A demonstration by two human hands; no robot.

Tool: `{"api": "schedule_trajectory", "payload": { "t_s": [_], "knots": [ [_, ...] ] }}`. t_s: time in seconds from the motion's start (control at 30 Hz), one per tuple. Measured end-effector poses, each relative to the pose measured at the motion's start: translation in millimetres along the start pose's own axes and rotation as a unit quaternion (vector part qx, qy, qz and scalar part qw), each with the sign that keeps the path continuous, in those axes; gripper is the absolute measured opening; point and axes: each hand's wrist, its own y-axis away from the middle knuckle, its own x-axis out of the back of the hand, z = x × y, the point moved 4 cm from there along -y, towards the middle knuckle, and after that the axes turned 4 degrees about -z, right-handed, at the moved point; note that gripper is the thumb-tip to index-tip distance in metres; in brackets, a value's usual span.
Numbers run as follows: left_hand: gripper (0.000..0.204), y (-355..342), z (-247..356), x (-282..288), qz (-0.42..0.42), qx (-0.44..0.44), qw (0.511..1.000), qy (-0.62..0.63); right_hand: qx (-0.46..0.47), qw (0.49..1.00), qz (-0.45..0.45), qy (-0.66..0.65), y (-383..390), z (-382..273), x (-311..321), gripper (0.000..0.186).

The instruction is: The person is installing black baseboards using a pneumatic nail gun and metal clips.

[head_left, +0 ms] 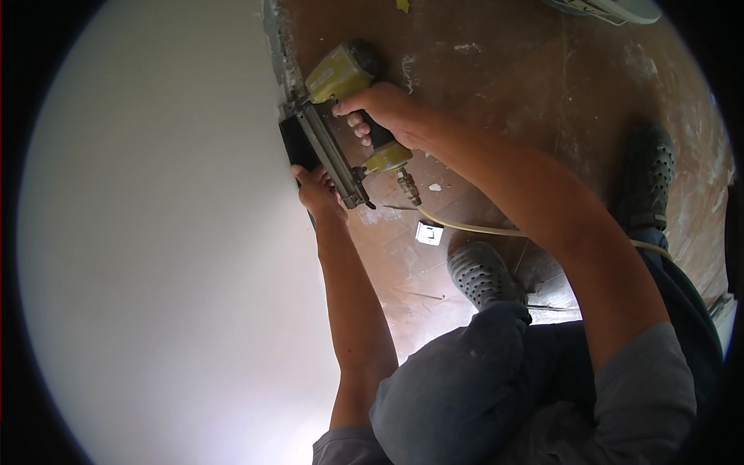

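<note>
My right hand (391, 112) grips the black handle of a yellow-green air nail gun (335, 76), its index finger at the trigger. The gun's nose points to the base of the white wall, and its long metal magazine slants back toward me. Along the wall foot a black baseboard strip (294, 141) stands upright. My left hand (319, 190) closes on the strip, thumb over its top edge, fingers curled beside the magazine's rear end and partly hidden. A pale air hose (473, 228) runs from the gun's metal coupling past my right forearm.
The white wall (170, 232) fills the left side. Dust and scraps mark the brown tiled floor (504, 85). Near my grey clog (477, 273) lies a small white square piece (429, 233). A white bucket (632, 11) stands at the far right.
</note>
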Motion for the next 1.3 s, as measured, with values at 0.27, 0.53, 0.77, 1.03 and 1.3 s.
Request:
{"api": "schedule_trajectory", "payload": {
  "t_s": [0.27,0.53,0.77,1.03,1.3],
  "knots": [
    [0.075,3.6,0.3,-3.2,0.0,-0.002,1.0,-0.004,0.0,1.0,0.005,0.015,-2.1,-0.5,-0.2,0.013],
    [0.077,3.6,-0.7,-3.2,0.012,0.0,1.0,-0.015,0.005,0.999,0.009,0.032,-3.6,0.2,-0.2,0.013],
    [0.076,1.2,-4.4,-1.6,0.005,-0.015,1.0,0.006,0.006,1.0,-0.006,0.025,-6.4,0.6,0.8,0.013],
    [0.075,1.0,-3.5,-3.8,0.017,-0.02,1.0,0.011,0.006,1.0,0.0,0.025,-4.9,1.1,0.6,0.013],
    [0.077,-1.5,-2.1,5.1,-0.017,-0.021,0.999,-0.028,0.028,1.0,0.011,0.003,0.2,3.4,-2.6,0.013]
  ]
}}
